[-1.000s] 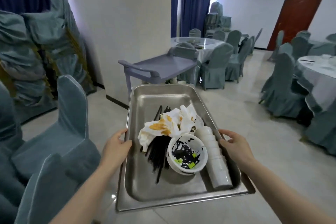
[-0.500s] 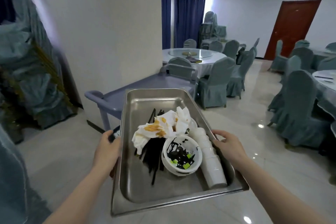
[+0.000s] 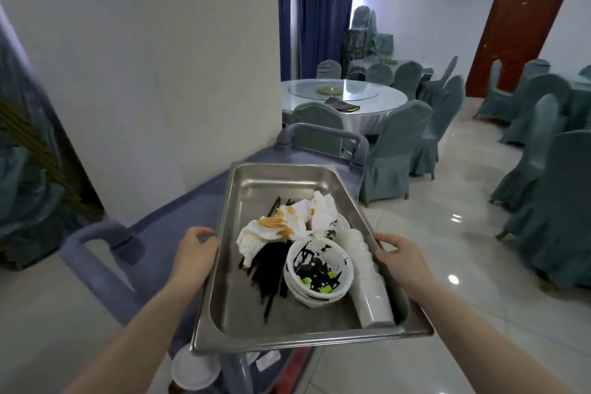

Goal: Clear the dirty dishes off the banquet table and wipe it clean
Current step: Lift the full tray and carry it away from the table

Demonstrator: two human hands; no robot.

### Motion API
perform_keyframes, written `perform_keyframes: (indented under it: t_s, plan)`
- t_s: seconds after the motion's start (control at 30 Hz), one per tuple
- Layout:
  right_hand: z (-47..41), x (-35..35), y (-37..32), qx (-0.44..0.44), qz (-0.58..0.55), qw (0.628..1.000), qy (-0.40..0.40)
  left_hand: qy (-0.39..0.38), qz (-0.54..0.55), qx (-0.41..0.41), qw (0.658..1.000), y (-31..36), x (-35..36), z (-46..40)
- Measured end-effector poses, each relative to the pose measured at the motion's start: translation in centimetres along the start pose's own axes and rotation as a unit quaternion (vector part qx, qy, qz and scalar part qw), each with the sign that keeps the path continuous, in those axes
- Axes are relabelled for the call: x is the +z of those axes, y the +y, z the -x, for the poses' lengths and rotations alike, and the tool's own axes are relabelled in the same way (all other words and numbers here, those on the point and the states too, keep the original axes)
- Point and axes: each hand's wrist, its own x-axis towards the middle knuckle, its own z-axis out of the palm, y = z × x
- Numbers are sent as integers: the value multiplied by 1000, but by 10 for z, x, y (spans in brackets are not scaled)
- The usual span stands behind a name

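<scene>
I carry a deep steel tray [image 3: 256,182] over the top of a grey service cart [image 3: 179,227]. My left hand [image 3: 193,254] grips the tray's left rim and my right hand [image 3: 401,257] grips its right rim. In the tray lie stained white napkins [image 3: 287,224], black chopsticks [image 3: 267,272], stacked white bowls [image 3: 319,270] smeared with dark sauce and green bits, and a stack of white cups [image 3: 371,285] on its side. A round banquet table [image 3: 374,102] with a glass turntable and a dark cloth [image 3: 342,104] stands behind the cart.
A white wall [image 3: 144,57] runs along the cart's left. Covered chairs [image 3: 390,150] ring the round table and fill the right side. White plates [image 3: 195,371] show on the cart's lower shelf. A brown door [image 3: 515,38] is at the back right. Glossy tiled floor lies to the right.
I have walked closer to the cart; the tray now hangs over its top shelf. The stacked chairs on the left have slid out of view. Both hands keep their grip.
</scene>
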Motion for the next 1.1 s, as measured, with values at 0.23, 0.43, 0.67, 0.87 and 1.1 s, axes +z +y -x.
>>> perform_keyframes:
  t_s: [0.23,0.43,0.67,0.87,1.1]
  plan:
    - [-130,41,-5,23,34,999,-20,-19,-28,-42,999,-10,63,-110]
    - [-208,70,0,35,55,997,-41,-36,-19,-95,995,-24,102,-174]
    - [-245,91,3,58,44,997,-17,-61,-22,-143,988,-42,134,-212]
    - [-235,113,6,84,17,996,15,-97,-63,-105,988,-58,129,-226]
    - [-184,160,-3,112,-29,991,67,-211,-144,-51,966,-59,59,-235]
